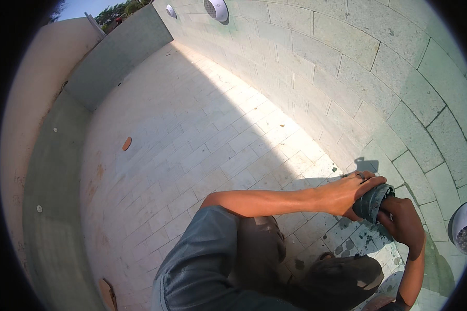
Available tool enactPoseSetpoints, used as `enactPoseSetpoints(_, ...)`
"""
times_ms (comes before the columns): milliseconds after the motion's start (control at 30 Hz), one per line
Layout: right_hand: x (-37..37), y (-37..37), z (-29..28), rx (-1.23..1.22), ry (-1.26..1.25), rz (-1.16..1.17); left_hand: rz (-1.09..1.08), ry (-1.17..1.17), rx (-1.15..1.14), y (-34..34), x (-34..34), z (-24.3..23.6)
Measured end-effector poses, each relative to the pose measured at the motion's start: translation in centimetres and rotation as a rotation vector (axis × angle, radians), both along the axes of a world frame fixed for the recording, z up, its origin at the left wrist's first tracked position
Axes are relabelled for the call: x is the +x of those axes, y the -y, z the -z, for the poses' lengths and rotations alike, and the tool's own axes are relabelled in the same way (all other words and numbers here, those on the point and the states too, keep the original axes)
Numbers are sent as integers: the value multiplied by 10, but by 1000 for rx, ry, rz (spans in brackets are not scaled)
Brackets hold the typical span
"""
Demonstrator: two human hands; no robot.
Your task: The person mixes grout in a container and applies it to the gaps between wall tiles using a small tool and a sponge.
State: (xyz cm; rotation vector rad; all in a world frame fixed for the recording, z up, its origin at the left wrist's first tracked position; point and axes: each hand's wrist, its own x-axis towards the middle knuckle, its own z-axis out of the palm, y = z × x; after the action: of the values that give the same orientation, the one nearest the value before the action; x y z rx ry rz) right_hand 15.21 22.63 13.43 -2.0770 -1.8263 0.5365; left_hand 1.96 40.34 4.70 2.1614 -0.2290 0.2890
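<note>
My left hand (355,194) grips a dark green, rough-rimmed container (368,205) from above and the side, near the lower right wall. A dark ring shows on one finger. My right hand (402,220) reaches into the container's opening with bent fingers; what they hold is hidden inside. Dark green splatters (366,237) lie on the pale tiles below both hands, and a green smear runs down toward the bottom right.
I am crouched on a tiled floor (181,145) inside a walled basin. A stone-tiled wall (379,67) with round white lamps (464,223) rises on my right, a grey-green wall (52,166) on the left. An orange-brown flat piece (126,143) lies on the floor.
</note>
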Motion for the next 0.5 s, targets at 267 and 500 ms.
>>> enactPoseSetpoints(267,17,7,3,7,-149,101,-19,-95,35,4,16,13)
enactPoseSetpoints(500,30,25,5,183,-505,393,-41,6,-45,3,28,-3)
